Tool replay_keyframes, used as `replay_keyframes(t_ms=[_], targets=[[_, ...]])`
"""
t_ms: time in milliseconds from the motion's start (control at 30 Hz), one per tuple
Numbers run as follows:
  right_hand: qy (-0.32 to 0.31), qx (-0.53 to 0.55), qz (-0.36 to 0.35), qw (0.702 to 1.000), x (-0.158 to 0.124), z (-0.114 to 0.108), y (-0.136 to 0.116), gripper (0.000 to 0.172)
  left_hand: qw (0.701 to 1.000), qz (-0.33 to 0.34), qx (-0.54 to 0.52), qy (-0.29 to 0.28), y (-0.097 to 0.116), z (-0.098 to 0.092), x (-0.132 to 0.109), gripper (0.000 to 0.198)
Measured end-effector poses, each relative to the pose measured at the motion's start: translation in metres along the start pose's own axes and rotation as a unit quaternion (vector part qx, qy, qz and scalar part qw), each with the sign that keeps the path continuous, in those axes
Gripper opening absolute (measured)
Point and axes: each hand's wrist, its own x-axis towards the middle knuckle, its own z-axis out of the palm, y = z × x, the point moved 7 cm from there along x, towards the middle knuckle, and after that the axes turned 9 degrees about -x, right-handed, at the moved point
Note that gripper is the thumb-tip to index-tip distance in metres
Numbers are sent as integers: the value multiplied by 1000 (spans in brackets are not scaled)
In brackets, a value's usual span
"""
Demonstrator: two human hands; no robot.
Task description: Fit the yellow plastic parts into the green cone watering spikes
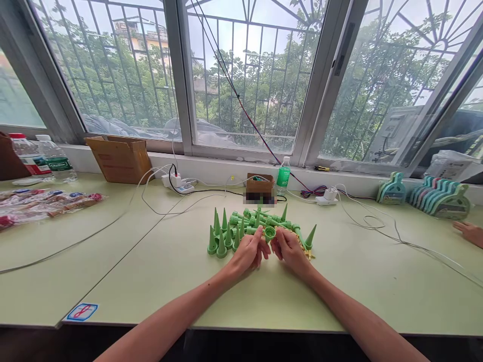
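Both my hands meet over the middle of a pale green table [158, 271]. My left hand [249, 253] is closed in a pinch on a small green plastic piece [269, 233] with a round open end. My right hand [289, 250] is closed too, its fingers touching the same piece from the right. Just behind the hands lies a pile of green plastic cone spikes [256, 221]. Several cones [221, 239] stand upright on the left of the pile, and one cone [311, 236] stands at the right.
A small brown box [259, 187] and a green-labelled bottle [283, 176] stand behind the pile. White cables [381, 231] and power strips [180, 185] run along the back. A cardboard box [121, 158], water bottles [56, 160] and wrapped packets [41, 203] lie left. Another person's hand [470, 232] rests far right.
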Motion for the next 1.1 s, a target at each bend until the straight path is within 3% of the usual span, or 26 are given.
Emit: replay_keyframes(t_ms=[133,500,767,1100], targets=[[-30,-29,-22,999,-3,4,-5,46,999,-31,-16,-23,-1,2,0,76],[-45,-62,-12,997,-4,1,-6,40,999,-7,7,-41,1,1,-3,53],[-33,-85,3,996,-3,-1,-6,43,998,34,44,-32,1,-2,-3,37],[-22,-93,27,995,-1,-4,0,56,983,127,132,8,15,-3,-9,37]])
